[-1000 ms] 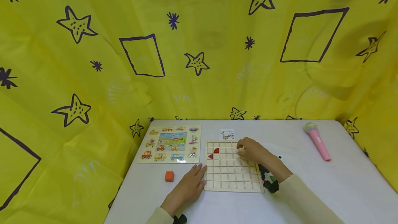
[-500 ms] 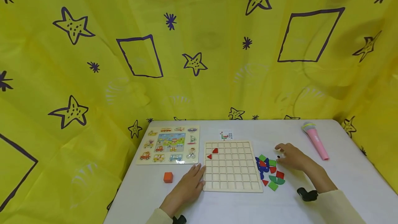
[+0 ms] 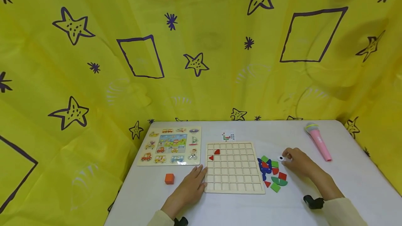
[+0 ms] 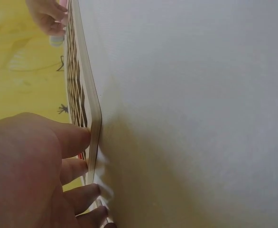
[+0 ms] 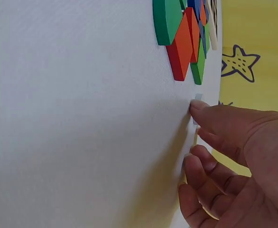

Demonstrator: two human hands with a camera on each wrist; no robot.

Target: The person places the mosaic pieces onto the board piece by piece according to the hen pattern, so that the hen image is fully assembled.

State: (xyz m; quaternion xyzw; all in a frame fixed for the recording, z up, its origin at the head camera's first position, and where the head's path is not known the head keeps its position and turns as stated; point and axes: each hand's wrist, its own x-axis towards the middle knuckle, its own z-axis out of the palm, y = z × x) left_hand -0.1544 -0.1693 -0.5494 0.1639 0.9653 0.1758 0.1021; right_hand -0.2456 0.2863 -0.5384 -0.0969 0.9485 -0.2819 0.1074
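Observation:
A wooden grid board [image 3: 235,175] lies on the table with a red quarter-circle piece [image 3: 217,152] and a red triangle [image 3: 211,157] in its upper left cells. My left hand [image 3: 192,186] rests against the board's left edge, fingers extended; in the left wrist view the fingertips [image 4: 82,140] touch the rim. My right hand [image 3: 297,162] is right of the loose pieces and pinches a white eye piece with a black dot [image 3: 280,158] between thumb and finger. In the right wrist view the thumb [image 5: 215,111] partly covers that white piece [image 5: 198,97].
Several blue, green and red shape pieces [image 3: 275,187] lie beside the board's right edge. A small picture card [image 3: 228,135] is behind the board. A vehicle puzzle [image 3: 196,161] and an orange cube [image 3: 169,179] sit at left. A pink microphone [image 3: 321,145] lies at right.
My right hand has left the board's upper right and moved right to the white eye piece, its fingers closing in on it. The left hand stays at the board's edge.

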